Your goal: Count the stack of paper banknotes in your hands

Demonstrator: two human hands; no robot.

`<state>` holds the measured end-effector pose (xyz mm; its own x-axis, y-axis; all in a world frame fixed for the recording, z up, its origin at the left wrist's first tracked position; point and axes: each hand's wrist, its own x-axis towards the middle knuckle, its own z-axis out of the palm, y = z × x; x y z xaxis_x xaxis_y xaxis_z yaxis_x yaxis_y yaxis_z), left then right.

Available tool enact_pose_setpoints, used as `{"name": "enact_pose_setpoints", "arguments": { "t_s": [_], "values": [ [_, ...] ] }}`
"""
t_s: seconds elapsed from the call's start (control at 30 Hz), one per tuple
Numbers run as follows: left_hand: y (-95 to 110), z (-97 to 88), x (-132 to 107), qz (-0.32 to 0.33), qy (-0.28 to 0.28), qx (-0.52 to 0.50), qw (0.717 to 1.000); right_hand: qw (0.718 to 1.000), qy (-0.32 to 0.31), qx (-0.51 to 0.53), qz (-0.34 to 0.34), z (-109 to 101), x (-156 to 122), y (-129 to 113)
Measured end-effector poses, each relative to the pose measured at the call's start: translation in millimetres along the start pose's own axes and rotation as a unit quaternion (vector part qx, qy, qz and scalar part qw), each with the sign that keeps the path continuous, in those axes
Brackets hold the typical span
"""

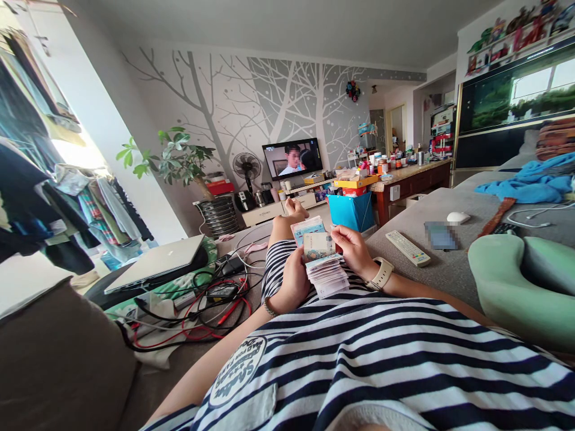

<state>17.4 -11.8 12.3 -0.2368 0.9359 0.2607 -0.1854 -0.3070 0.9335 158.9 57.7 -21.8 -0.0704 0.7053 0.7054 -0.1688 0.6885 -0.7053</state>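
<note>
Striped shirt (pixel 381 359) fills the foreground; over the lap, both hands work a stack of notes (pixel 327 272). Left hand (pixel 294 278) grips the stack from below, fingers clamped round it. Right hand (pixel 354 248) pinches the top notes, peeling them up and back. Counting looks to be midway. Next, each note probably needs a clean thumb slide so none stick together. Remote (pixel 408 247) and mouse (pixel 458 217) lie on the sofa (pixel 431 269) beside.

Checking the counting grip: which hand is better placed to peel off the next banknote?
Right hand: its fingers sit on the raised top notes, while the left hand grips the banknote stack from below.
</note>
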Motion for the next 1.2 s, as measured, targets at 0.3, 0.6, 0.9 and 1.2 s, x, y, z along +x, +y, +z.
{"name": "enact_pose_setpoints", "arguments": {
  "t_s": [0.3,0.6,0.9,1.2],
  "values": [
    [0,1.4,0,-0.01,0.004,0.006,1.0,1.0,-0.001,-0.003,-0.003,0,0,-1],
    [-8,3.7,7,-0.04,0.02,-0.03,0.999,1.0,0.002,-0.007,-0.011,0,0,-3],
    [-16,1.9,16,-0.06,-0.024,-0.105,0.992,1.0,-0.012,0.026,-0.007,-1,0,0],
    [-27,-5.8,22,-0.05,-0.074,-0.14,0.986,0.999,0.034,0.011,0.004,-2,4,12]
  ]
}}
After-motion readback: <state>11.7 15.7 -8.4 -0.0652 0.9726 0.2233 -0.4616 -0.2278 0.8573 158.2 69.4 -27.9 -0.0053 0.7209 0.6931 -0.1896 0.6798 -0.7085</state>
